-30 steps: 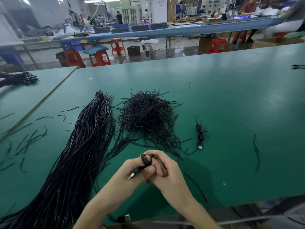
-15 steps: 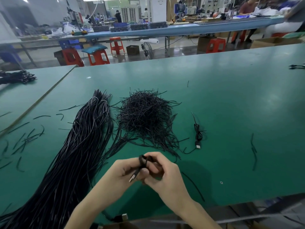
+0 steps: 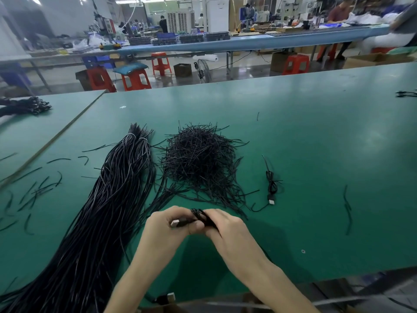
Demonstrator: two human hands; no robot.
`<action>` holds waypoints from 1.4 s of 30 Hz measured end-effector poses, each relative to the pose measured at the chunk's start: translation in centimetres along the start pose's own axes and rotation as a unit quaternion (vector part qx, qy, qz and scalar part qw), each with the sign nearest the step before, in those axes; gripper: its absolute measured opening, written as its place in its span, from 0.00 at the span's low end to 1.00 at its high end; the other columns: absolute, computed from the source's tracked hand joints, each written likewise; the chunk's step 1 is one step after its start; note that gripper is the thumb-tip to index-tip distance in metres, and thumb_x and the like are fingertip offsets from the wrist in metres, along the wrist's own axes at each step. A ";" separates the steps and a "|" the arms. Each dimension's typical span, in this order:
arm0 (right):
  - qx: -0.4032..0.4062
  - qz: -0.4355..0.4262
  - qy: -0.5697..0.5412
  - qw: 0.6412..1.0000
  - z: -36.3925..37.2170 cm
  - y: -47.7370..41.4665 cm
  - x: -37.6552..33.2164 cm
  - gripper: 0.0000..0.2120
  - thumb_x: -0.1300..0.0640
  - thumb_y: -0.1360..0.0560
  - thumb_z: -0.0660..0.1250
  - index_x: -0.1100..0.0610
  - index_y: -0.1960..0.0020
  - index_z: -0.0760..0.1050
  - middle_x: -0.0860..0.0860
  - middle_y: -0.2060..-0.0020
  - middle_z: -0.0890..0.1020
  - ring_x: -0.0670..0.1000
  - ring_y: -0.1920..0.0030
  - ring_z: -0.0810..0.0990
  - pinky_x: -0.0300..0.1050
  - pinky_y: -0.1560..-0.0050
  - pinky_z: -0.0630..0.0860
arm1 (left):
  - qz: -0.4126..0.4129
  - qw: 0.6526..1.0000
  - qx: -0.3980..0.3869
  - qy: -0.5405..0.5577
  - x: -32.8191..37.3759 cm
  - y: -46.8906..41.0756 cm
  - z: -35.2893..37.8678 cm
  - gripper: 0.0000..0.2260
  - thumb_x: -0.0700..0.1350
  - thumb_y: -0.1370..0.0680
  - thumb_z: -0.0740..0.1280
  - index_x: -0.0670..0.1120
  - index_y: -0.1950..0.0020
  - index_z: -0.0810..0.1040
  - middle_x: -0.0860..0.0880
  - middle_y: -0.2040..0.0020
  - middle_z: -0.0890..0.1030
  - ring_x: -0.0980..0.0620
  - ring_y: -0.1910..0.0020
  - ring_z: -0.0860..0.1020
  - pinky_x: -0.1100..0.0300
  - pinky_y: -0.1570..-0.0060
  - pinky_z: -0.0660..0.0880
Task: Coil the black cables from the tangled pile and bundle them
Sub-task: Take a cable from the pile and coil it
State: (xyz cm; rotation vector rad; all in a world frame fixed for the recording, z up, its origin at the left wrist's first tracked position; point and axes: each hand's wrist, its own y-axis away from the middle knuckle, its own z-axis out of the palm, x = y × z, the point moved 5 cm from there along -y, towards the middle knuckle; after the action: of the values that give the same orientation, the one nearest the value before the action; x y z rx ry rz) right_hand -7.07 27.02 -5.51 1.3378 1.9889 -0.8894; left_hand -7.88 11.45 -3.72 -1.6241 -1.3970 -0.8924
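In the lower middle of the frame, the left hand (image 3: 167, 224) and the right hand (image 3: 225, 227) are together just above the green table (image 3: 316, 143). Both have their fingers curled on a small coiled cable (image 3: 199, 214), and its silver plug (image 3: 174, 223) sticks out by the left thumb. Left of the hands, a long bundle of black cables (image 3: 108, 199) runs from the lower left corner toward the centre. Behind the hands lies a pile of short black ties (image 3: 198, 163). Right of this pile lies one tied cable (image 3: 272, 186). Red stools (image 3: 295, 64) stand near the top.
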 end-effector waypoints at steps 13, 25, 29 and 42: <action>0.006 -0.055 0.150 0.987 0.1 -0.8 -0.7 0.10 0.61 0.16 0.59 0.51 0.40 0.75 0.45 0.51 0.77 0.45 0.54 0.74 0.41 0.53 0.72 | -0.043 0.990 0.085 -0.102 0.5 0.5 -1.5 0.15 0.59 0.32 0.78 0.52 0.58 0.78 0.60 0.63 0.83 0.55 0.76 0.80 0.65 0.72 0.72; -0.044 -0.143 0.334 0.931 1.6 0.5 -1.5 0.18 0.64 0.41 0.78 0.49 0.57 0.76 0.44 0.64 0.76 0.46 0.64 0.76 0.39 0.65 0.74 | -0.024 0.946 -0.185 -0.266 -0.9 0.1 0.6 0.16 0.58 0.18 0.60 0.50 0.47 0.83 0.50 0.51 0.74 0.58 0.62 0.76 0.68 0.53 0.71; -0.036 -0.154 0.361 0.919 1.4 0.2 -1.5 0.19 0.64 0.42 0.78 0.51 0.56 0.76 0.46 0.63 0.76 0.47 0.64 0.75 0.40 0.64 0.74 | -0.039 0.934 -0.197 -0.296 -1.2 0.2 1.2 0.17 0.56 0.15 0.55 0.49 0.39 0.79 0.52 0.50 0.70 0.57 0.61 0.73 0.69 0.57 0.69; -0.025 -0.157 0.388 0.908 1.3 0.3 -1.5 0.18 0.68 0.34 0.70 0.56 0.46 0.74 0.51 0.56 0.75 0.50 0.58 0.75 0.43 0.59 0.78 | 0.019 0.949 -0.108 -0.295 -1.8 0.5 1.2 0.15 0.53 0.13 0.52 0.48 0.54 0.70 0.53 0.59 0.77 0.48 0.61 0.77 0.48 0.55 0.75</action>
State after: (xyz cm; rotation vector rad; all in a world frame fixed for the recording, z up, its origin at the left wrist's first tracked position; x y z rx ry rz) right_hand -6.22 25.26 -5.22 1.5092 2.8731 -0.4421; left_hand -7.60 11.74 -5.97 -2.1978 -1.6950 -0.5663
